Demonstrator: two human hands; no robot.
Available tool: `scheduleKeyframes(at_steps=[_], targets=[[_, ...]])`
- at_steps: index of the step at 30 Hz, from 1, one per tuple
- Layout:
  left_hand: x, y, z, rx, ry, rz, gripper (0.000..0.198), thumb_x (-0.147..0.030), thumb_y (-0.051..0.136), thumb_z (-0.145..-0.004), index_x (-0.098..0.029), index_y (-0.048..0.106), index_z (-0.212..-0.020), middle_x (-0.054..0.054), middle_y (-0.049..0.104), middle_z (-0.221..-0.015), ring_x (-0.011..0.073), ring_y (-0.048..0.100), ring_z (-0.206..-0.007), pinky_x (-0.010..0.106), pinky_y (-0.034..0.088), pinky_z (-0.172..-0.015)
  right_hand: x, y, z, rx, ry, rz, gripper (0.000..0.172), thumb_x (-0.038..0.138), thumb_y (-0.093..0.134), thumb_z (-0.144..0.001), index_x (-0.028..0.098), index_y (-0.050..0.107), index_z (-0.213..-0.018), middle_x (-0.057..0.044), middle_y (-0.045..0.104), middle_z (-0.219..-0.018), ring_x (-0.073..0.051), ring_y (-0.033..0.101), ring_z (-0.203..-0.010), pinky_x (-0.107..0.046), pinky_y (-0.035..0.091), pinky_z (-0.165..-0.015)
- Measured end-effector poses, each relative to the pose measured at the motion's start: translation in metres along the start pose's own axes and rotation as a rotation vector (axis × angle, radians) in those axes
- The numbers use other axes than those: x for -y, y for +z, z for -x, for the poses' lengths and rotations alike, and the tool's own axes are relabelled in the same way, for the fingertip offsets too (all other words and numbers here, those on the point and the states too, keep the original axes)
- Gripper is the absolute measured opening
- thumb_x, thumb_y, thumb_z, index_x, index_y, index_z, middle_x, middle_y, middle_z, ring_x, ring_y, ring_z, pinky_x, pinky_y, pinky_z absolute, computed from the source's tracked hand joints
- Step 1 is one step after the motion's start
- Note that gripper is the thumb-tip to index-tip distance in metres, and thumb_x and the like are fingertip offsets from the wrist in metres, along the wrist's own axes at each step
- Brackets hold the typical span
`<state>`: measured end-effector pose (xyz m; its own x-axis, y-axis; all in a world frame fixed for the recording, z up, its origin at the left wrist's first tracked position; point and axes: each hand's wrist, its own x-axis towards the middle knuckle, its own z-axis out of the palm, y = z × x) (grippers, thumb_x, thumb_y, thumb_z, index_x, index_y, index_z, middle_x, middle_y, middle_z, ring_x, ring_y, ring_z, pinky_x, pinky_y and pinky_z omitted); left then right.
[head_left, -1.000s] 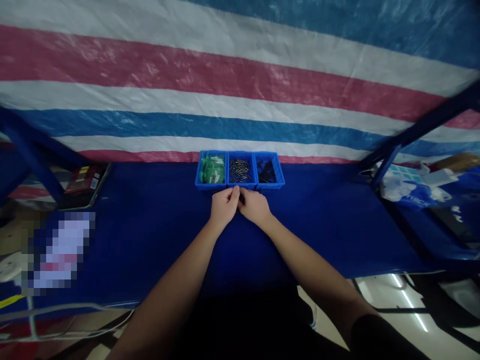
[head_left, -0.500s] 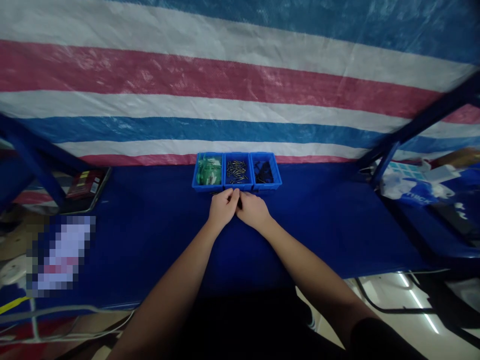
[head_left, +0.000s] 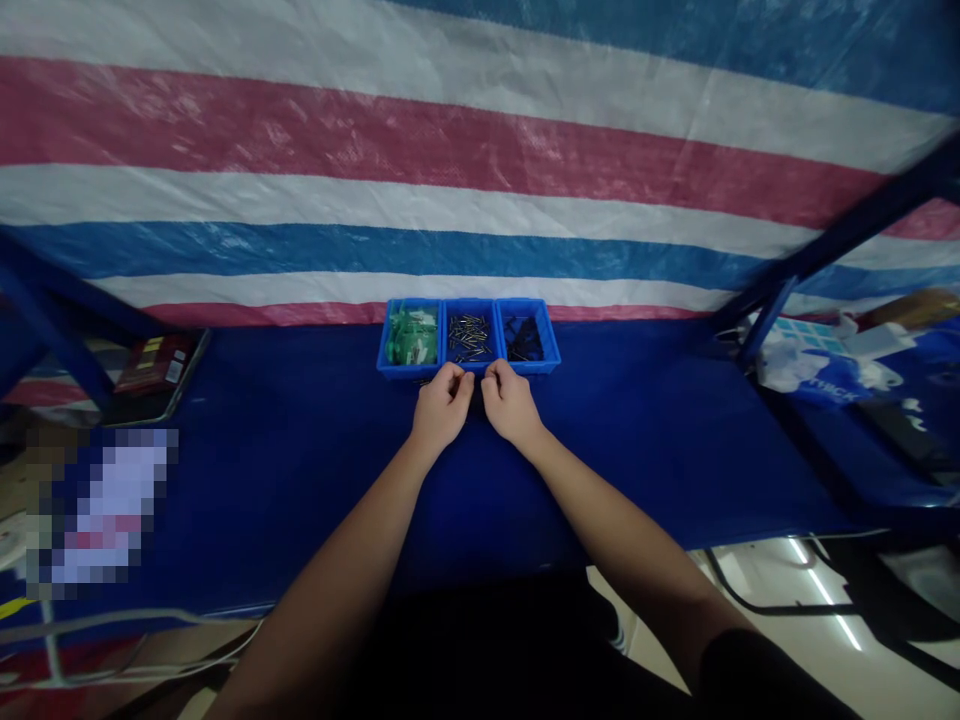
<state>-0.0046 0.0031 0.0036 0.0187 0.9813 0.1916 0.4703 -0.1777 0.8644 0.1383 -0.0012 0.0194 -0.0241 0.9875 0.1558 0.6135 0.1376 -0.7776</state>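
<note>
Three small blue bins stand in a row at the back of a blue table (head_left: 285, 470). The left bin (head_left: 409, 338) holds green parts, the middle bin (head_left: 470, 337) small metal pins, the right bin (head_left: 527, 338) dark parts. Just in front of the middle bin, my left hand (head_left: 442, 407) rests on the table with its fingers curled in. My right hand (head_left: 508, 400) lies beside it, fingers also curled, a small gap between the two hands. What the fingers hold, if anything, is too small to see.
A striped red, white and blue tarp hangs behind the table. A dark tray (head_left: 154, 375) with a red packet sits at the far left. Blue frame posts (head_left: 765, 320) rise at both sides. White and blue packaging (head_left: 817, 365) lies at the right.
My hands were pressed together in front of the middle bin; now they have drawn slightly apart and sit a little closer to the bins.
</note>
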Motion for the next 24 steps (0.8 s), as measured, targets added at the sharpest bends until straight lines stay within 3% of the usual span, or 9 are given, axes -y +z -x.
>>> scheduleKeyframes(at_steps=[8, 16, 19, 24], targets=[[-0.0018, -0.0016, 0.002, 0.082, 0.014, 0.009, 0.029, -0.047, 0.048, -0.095, -0.021, 0.057, -0.084, -0.006, 0.05, -0.061, 0.0091, 0.046, -0.054, 0.025, 0.033, -0.058, 0.0012, 0.0055, -0.0008, -0.03, 0.073, -0.073, 0.035, 0.047, 0.039, -0.098, 0.023, 0.044, -0.074, 0.003, 0.051, -0.063, -0.013, 0.052, -0.061, -0.024, 0.033, -0.06], [-0.001, -0.0009, 0.0015, 0.081, 0.021, -0.015, 0.025, -0.042, 0.047, -0.096, -0.021, 0.057, -0.087, -0.005, 0.052, -0.062, 0.0095, 0.047, -0.055, 0.025, 0.033, -0.059, -0.0038, 0.0082, -0.0027, -0.052, 0.05, -0.107, 0.045, 0.051, 0.043, -0.097, 0.022, 0.041, -0.063, 0.003, 0.048, -0.057, -0.013, 0.048, -0.056, -0.025, 0.029, -0.057], [-0.0009, -0.0009, 0.0014, 0.069, 0.008, -0.036, 0.026, -0.043, 0.045, -0.097, -0.021, 0.057, -0.089, -0.003, 0.056, -0.067, 0.0107, 0.051, -0.059, 0.025, 0.034, -0.061, -0.0046, 0.0082, -0.0019, -0.042, 0.033, -0.1, 0.041, 0.051, 0.044, -0.097, 0.022, 0.046, -0.068, 0.003, 0.05, -0.057, -0.013, 0.048, -0.055, -0.025, 0.03, -0.056], [-0.0018, -0.0024, 0.0012, 0.062, -0.002, -0.047, 0.031, -0.043, 0.04, -0.099, -0.02, 0.057, -0.089, -0.001, 0.059, -0.07, 0.0127, 0.056, -0.065, 0.025, 0.036, -0.064, -0.0026, 0.0073, 0.0022, -0.015, -0.07, -0.067, 0.025, 0.044, 0.044, -0.098, 0.023, 0.058, -0.095, 0.001, 0.064, -0.075, -0.015, 0.059, -0.066, -0.026, 0.041, -0.064]])
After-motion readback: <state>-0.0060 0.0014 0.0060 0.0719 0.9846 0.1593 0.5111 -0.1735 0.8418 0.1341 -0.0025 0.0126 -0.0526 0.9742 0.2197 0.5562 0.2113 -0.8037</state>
